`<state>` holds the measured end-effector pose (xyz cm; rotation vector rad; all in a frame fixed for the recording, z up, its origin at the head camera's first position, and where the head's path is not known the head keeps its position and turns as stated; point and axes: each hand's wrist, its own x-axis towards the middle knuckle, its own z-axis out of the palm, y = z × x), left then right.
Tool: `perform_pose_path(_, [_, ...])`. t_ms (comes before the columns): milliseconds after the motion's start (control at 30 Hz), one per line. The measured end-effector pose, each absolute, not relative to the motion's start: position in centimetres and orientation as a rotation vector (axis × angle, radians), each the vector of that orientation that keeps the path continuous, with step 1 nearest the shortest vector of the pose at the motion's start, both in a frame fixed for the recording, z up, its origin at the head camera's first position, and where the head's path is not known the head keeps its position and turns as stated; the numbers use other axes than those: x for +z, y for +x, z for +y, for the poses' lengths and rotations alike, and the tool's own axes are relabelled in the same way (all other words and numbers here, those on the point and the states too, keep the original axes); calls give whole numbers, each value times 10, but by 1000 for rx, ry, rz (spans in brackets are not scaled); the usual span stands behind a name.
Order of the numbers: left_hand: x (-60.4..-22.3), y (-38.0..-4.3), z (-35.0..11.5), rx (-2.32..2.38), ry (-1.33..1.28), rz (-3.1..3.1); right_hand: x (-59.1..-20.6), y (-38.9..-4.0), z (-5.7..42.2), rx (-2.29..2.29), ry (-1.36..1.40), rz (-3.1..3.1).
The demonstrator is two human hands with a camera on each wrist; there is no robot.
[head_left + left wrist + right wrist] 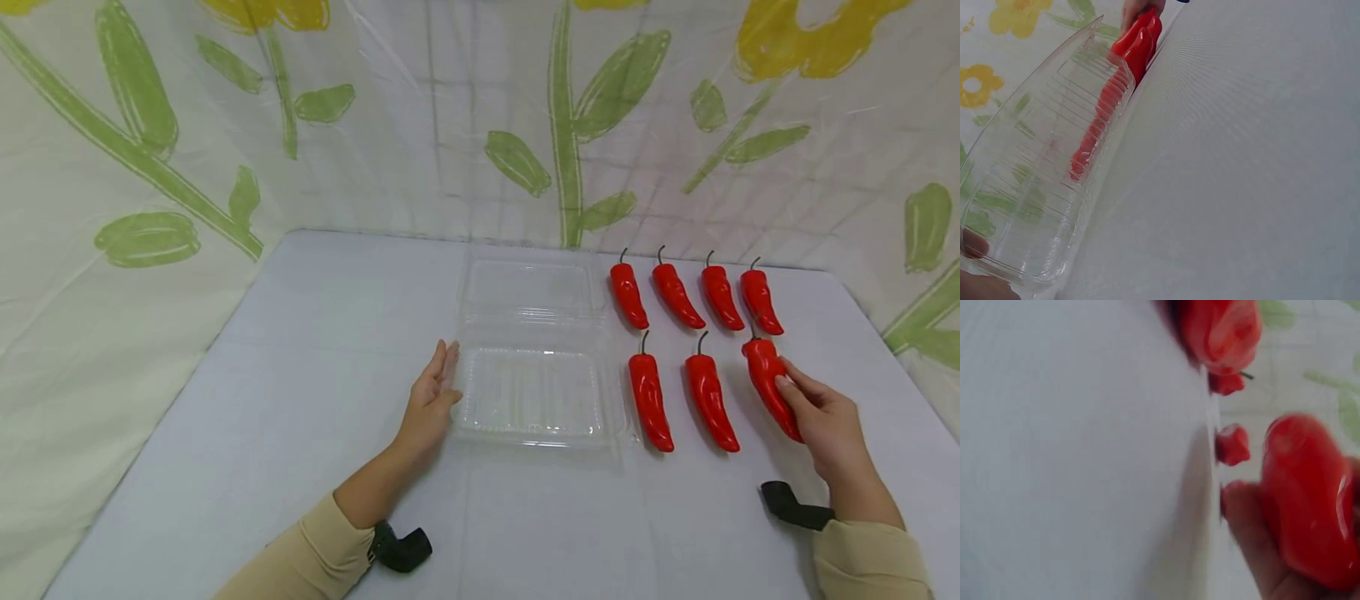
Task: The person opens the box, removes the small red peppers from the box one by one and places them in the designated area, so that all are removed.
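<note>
My right hand [828, 421] pinches a red chili pepper [770, 387] between thumb and fingers, its stem pointing away. In the right wrist view this pepper [1307, 500] is lifted above the white tabletop. My left hand [427, 408] rests against the left edge of a clear plastic clamshell container [532, 440], fingers fairly straight and thumb at the rim. The container lies unfolded, its lid [532, 287] behind the base. In the left wrist view, the fingertips [975, 242] show by the near end of the container [1029, 181].
Right of the container, two red peppers [651, 404] [711, 404] lie in the front row. Several more peppers [677, 297] form a row behind them. A white cloth [300, 400] covers the table, and a curtain with painted flowers [405, 150] hangs behind.
</note>
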<state>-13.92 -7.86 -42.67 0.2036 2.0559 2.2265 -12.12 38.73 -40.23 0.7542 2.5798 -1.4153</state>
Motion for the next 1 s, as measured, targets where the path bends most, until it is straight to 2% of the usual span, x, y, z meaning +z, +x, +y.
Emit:
perform_pose_path(200, [-428,-139,-79,2229,207,2050,-413,-123,387,-1264,797,2659])
perform_pose_path(667, [-429,-140,-80,2235,200,2048,-413,-122,374,-924,568,2748])
perform_pose_path(1000, [-425,-139,-80,2206,112,2055,-401,-120,370,-935,548,2763])
